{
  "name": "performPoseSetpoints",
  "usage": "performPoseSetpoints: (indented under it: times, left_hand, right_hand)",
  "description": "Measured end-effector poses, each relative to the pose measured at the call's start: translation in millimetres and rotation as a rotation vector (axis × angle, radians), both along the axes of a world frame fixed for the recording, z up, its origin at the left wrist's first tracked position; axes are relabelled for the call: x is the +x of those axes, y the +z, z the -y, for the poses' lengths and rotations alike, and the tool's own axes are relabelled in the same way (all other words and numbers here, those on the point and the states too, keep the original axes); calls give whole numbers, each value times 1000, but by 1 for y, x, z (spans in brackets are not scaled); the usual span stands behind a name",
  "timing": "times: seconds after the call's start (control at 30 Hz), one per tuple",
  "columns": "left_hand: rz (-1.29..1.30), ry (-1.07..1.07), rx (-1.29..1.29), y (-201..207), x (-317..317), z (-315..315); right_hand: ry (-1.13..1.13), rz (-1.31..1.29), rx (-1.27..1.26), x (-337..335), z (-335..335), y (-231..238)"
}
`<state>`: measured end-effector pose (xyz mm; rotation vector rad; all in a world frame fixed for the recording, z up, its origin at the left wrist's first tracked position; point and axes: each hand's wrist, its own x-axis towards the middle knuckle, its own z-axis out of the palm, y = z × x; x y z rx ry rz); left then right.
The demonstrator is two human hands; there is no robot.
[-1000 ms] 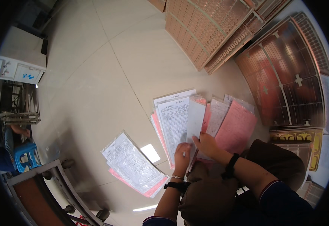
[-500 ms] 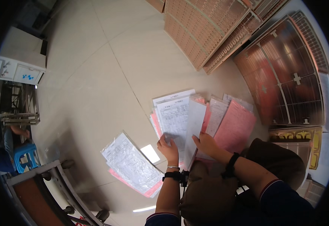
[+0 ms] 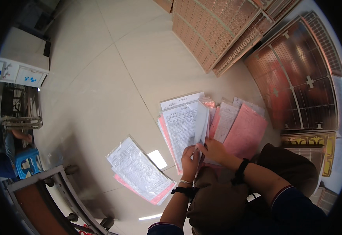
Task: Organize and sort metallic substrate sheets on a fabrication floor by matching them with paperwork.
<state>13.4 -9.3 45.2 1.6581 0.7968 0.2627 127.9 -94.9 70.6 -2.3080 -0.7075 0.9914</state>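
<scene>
Both hands meet at the near edge of a raised white sheet (image 3: 200, 122), seen partly edge-on. My left hand (image 3: 189, 158) has its fingers closed at the sheet's left side. From the right, my right hand (image 3: 215, 150) closes on the same sheet, thumb toward the left fingers. Under and left of it lies a printed form in a clear sleeve (image 3: 179, 121), on a fanned stack with pink sheets. A pink sheet (image 3: 246, 129) and more forms spread to the right. Apart on the left is another pile of sleeved forms (image 3: 137, 166).
The papers lie on a tiled floor (image 3: 81, 102). Copper-coloured patterned panels (image 3: 214, 31) stand at the far right, with more leaning panels (image 3: 296, 78) nearer. A wheeled cart (image 3: 41, 196) and a blue stool (image 3: 27, 162) are at left.
My left hand has moved right and nearer, off the printed form and onto the raised sheet beside my right hand. The sheet now stands narrower, more edge-on.
</scene>
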Motion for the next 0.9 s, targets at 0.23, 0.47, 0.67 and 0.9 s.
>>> performPoseSetpoints:
  times: [0.23,0.47,0.67,0.9]
  left_hand:
    - [32,-159,-14,-14,-11,-12]
    - [-98,-13,333,-45,-28,-14]
    - [-192,350,316,-71,-30,-13]
    - [-255,409,462,-61,-28,-22]
  right_hand:
    - [-1,4,-6,-1,-4,10]
    - [-21,7,-105,-4,-1,-9]
    - [-57,23,-50,-6,7,-23]
    - [-39,20,-15,-6,8,-28]
